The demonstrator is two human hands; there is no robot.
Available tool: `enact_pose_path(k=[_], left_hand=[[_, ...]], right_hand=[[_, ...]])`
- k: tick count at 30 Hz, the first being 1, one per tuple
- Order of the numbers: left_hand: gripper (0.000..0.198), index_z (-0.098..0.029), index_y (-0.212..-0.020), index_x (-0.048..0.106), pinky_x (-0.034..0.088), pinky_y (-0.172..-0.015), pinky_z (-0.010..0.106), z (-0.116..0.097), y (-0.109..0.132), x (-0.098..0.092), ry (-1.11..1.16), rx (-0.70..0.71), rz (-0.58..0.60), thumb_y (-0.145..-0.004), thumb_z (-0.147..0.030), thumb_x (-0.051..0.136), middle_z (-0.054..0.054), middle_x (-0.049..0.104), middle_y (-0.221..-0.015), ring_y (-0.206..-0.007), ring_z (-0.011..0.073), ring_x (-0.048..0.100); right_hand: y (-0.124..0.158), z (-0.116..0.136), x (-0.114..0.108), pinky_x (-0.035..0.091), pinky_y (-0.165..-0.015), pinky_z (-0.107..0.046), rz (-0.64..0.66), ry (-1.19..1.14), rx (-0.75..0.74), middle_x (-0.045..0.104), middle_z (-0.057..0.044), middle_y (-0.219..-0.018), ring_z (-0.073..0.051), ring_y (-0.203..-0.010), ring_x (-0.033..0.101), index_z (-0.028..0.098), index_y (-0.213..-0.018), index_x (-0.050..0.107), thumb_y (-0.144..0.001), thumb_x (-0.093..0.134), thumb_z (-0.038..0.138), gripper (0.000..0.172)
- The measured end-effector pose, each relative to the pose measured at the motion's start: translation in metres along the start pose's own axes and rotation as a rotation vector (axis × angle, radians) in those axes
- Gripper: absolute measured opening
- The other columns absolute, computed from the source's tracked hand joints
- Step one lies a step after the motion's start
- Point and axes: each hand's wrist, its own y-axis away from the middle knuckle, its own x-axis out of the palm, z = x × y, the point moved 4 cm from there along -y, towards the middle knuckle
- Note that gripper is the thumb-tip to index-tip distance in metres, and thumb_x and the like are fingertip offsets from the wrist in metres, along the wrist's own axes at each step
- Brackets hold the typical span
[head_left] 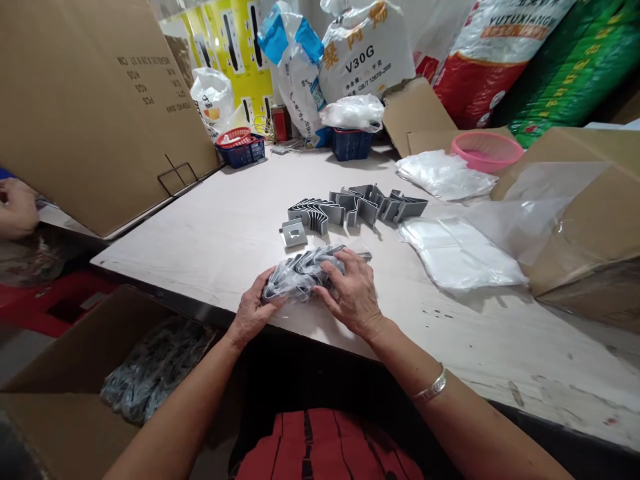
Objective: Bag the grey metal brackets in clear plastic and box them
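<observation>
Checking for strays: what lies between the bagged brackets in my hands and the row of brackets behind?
In the head view, one single grey bracket lies flat on the table between the bagged brackets and the row of brackets.

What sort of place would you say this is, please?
Probably a small packing workshop: left hand and right hand hold a bagged bundle; metal brackets and plastic bags lie on the table, boxes and sacks around.

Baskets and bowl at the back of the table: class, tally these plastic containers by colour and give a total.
Red basket: 1
Blue baskets: 2
Pink bowl: 1
Total: 4
</observation>
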Motion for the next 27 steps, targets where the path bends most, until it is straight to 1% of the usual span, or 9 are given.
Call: enact_pose_path(k=[6, 14, 18, 21, 24, 27], left_hand=[[0.062, -0.011, -0.124, 0.041, 0.035, -0.098, 0.030, 0.001, -0.001, 0.000, 0.024, -0.014, 0.006, -0.069, -0.034, 0.057, 0.009, 0.050, -0.125, -0.111, 0.0220, 0.048], [0.061, -0.011, -0.124, 0.042, 0.034, -0.098, 0.030, 0.000, -0.001, 0.000, 0.052, -0.023, 0.007, -0.069, -0.034, 0.058, 0.009, 0.050, -0.125, -0.113, 0.0219, 0.047], [0.060, -0.013, -0.123, 0.042, 0.035, -0.098, 0.031, 0.000, -0.001, 0.000, 0.066, -0.033, 0.009, -0.069, -0.034, 0.058, 0.008, 0.050, -0.125, -0.112, 0.0218, 0.048], [0.062, -0.013, -0.123, 0.042, 0.034, -0.099, 0.032, 0.001, -0.001, 0.000, 0.073, -0.032, -0.001, -0.068, -0.034, 0.060, 0.009, 0.050, -0.125, -0.113, 0.0224, 0.047], [0.065, -0.011, -0.123, 0.041, 0.034, -0.098, 0.032, 0.002, -0.001, -0.001, 0.050, -0.031, -0.030, -0.067, -0.035, 0.061, 0.011, 0.049, -0.125, -0.114, 0.0229, 0.046], [0.063, -0.010, -0.121, 0.041, 0.037, -0.095, 0.032, 0.003, -0.001, -0.001, 0.027, -0.048, -0.041, -0.067, -0.034, 0.060, 0.011, 0.052, -0.120, -0.109, 0.0226, 0.050]], right_hand=[[-0.003, -0.007, 0.005, 0.036, -0.084, -0.044, 0.033, -0.081, -0.018, 0.055, -0.010, -0.106, -0.031, -0.115, 0.037, 0.021, -0.097, 0.060, -0.078, 0.056, 0.031, 0.023], [-0.005, -0.010, 0.003, 0.036, -0.087, -0.046, 0.068, -0.156, -0.053, 0.059, -0.008, -0.104, -0.029, -0.113, 0.038, 0.022, -0.097, 0.060, -0.075, 0.059, 0.025, 0.023], [-0.006, -0.010, 0.002, 0.036, -0.086, -0.046, 0.083, -0.161, -0.056, 0.059, -0.007, -0.103, -0.029, -0.113, 0.039, 0.023, -0.097, 0.059, -0.076, 0.058, 0.030, 0.022], [-0.008, -0.006, 0.001, 0.036, -0.085, -0.046, 0.094, -0.127, -0.062, 0.058, -0.009, -0.103, -0.030, -0.111, 0.040, 0.021, -0.098, 0.059, -0.075, 0.059, 0.037, 0.028], [-0.007, -0.003, 0.000, 0.036, -0.084, -0.047, 0.090, -0.089, -0.036, 0.059, -0.010, -0.103, -0.032, -0.111, 0.040, 0.020, -0.098, 0.059, -0.075, 0.059, 0.035, 0.028], [-0.005, -0.001, 0.001, 0.034, -0.085, -0.048, 0.090, -0.089, -0.032, 0.059, -0.010, -0.106, -0.032, -0.113, 0.038, 0.020, -0.102, 0.058, -0.078, 0.055, 0.032, 0.027]])
